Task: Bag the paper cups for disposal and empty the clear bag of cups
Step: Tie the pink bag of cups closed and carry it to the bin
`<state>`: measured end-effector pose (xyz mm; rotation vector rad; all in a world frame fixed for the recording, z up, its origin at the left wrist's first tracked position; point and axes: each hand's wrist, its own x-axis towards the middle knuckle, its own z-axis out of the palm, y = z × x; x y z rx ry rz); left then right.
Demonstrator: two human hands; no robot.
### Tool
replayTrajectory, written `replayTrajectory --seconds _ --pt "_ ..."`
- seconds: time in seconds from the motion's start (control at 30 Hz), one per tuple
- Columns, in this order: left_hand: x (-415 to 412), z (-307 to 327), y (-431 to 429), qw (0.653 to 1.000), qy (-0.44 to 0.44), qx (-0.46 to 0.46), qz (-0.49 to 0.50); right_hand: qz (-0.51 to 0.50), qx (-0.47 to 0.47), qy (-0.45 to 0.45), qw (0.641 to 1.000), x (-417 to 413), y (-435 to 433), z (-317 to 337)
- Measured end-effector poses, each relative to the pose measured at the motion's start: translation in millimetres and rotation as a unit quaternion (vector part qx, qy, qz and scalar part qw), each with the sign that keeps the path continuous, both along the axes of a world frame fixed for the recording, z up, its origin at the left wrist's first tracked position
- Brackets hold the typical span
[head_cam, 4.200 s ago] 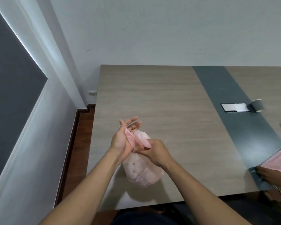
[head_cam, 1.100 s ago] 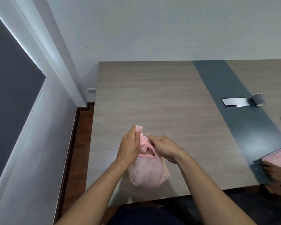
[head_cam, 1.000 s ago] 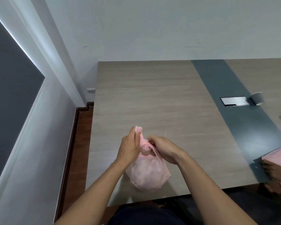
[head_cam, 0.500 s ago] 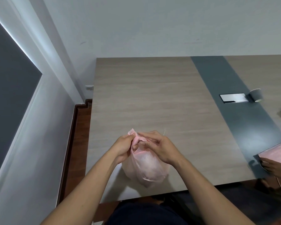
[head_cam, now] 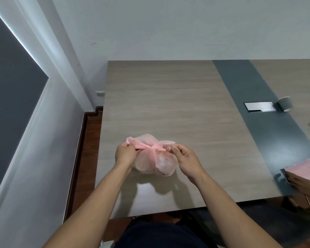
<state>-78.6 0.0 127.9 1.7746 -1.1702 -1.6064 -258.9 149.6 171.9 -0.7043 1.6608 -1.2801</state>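
Head view: one pink bag (head_cam: pixel 154 162) sits on the desk (head_cam: pixel 168 104), toward the near left corner, with its two tails crossed in one knot on top. Left hand (head_cam: pixel 124 155): fingers clamped on the left tail. Right hand (head_cam: pixel 185 159): fingers pinched on the right tail. The tails are stretched sideways. Round shapes show through the plastic, count unclear. One gray paper cup (head_cam: pixel 285 104) lies on its side on the dark strip (head_cam: pixel 258 140) toward the right edge, just beside one metal plate (head_cam: pixel 259 106). At the near right corner, one other person's hand (head_cam: pixel 302 183) touches one flat pink bag (head_cam: pixel 306 169).
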Motion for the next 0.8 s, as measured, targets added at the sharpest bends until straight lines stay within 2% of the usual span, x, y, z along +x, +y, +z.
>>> replayTrajectory --seconds 0.1,0.27,0.33,0.43,0.5,0.57,0.6,0.67,0.73,0.8 --pt "1.5 -0.2 2.6 0.999 -0.037 -0.022 0.033 -0.027 0.005 -0.041 0.999 -0.6 4.0 -6.9" --pt "4.8 -2.4 8.4 0.995 -0.024 -0.032 0.097 -0.072 -0.004 -0.123 0.99 1.5 5.2 -5.3" --pt "1.3 1.7 14.7 0.993 0.012 -0.038 0.115 -0.076 0.003 -0.132 0.988 2.7 6.0 -3.2" --pt "-4.8 11.8 20.1 0.982 0.145 -0.073 0.099 -0.069 0.01 -0.069 0.995 2.4 5.0 3.2" --pt "-8.6 24.1 20.1 0.972 0.208 -0.09 0.056 -0.049 -0.004 -0.036 0.998 1.6 4.5 8.3" --pt "-9.7 34.9 21.5 0.973 0.194 -0.121 -0.034 -0.02 -0.008 -0.019 1.0 1.9 2.4 13.4" --pt "-8.1 39.8 24.0 0.972 0.154 -0.149 -0.099 -0.005 -0.01 -0.008 1.0 2.9 1.5 16.7" --pt "-5.1 45.8 27.8 0.947 0.087 -0.212 -0.224 0.013 -0.022 0.024 0.999 5.3 -2.4 22.5" --pt "-3.5 46.8 30.2 0.913 0.092 -0.238 -0.319 0.011 -0.051 0.049 0.997 7.4 -4.7 28.7" --pt "-4.2 47.3 34.2 0.89 0.109 -0.236 -0.375 -0.001 -0.085 0.048 0.995 8.9 -7.8 31.0"
